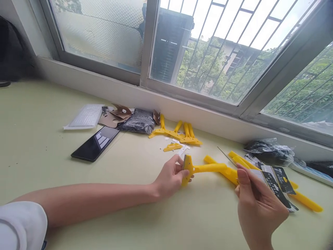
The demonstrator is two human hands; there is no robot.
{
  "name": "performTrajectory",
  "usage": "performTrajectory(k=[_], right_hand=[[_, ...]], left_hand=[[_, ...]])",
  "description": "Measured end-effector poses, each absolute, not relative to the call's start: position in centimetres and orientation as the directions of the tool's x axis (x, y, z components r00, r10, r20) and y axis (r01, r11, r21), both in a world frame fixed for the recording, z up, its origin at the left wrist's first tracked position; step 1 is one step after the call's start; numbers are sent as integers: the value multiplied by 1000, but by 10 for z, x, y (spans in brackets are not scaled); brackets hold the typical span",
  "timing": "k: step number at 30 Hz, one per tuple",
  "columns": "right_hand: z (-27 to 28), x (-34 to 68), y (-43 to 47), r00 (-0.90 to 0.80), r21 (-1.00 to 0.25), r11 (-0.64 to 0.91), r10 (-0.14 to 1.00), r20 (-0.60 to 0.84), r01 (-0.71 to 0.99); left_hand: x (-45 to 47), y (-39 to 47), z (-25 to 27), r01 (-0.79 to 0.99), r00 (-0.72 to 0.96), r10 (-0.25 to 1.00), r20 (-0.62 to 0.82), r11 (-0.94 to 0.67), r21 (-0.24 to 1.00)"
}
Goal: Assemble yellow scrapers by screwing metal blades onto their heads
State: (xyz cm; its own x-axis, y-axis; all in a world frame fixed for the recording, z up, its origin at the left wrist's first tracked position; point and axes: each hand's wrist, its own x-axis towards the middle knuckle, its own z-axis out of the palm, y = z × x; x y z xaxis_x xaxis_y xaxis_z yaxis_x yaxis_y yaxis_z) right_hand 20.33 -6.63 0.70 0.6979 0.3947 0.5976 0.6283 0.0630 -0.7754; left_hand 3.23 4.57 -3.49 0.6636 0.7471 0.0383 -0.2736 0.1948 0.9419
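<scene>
While a phone occupies the table below windows, the left hand grips a scraper; right hand: grip unclear.

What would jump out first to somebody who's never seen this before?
Probably the bright yellow scraper in the left hand, near mid-picture. Behind it, more yellow scrapers stand out in a cluster. A black phone lies to their left.

A pale green tabletop stretches beneath the left hand; beyond that hand, a low white wall carries grey-framed windows, bright with daylight, bars and leafy trees outside.
</scene>
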Motion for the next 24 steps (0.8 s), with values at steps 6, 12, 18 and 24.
performTrajectory(k=[6, 12, 18, 24], right_hand=[[21, 191, -35, 512, -710, 93, 629, 585, 698], [5, 173, 33, 303, -585, 146, 742, 598, 798], [-10, 181, 52, 319, -576, 115, 738, 595, 809], [-10, 177, 48, 298, -583, 124, 764, 572, 803]], left_hand=[[37, 37, -42, -145, 788, 606, -113, 360, 922], [41, 44, -44, -202, 793, 597, -123, 448, 871], [42, 44, -50, -155, 804, 579, -138, 428, 890], [42, 42, -45, -159, 789, 597, -148, 430, 889]])
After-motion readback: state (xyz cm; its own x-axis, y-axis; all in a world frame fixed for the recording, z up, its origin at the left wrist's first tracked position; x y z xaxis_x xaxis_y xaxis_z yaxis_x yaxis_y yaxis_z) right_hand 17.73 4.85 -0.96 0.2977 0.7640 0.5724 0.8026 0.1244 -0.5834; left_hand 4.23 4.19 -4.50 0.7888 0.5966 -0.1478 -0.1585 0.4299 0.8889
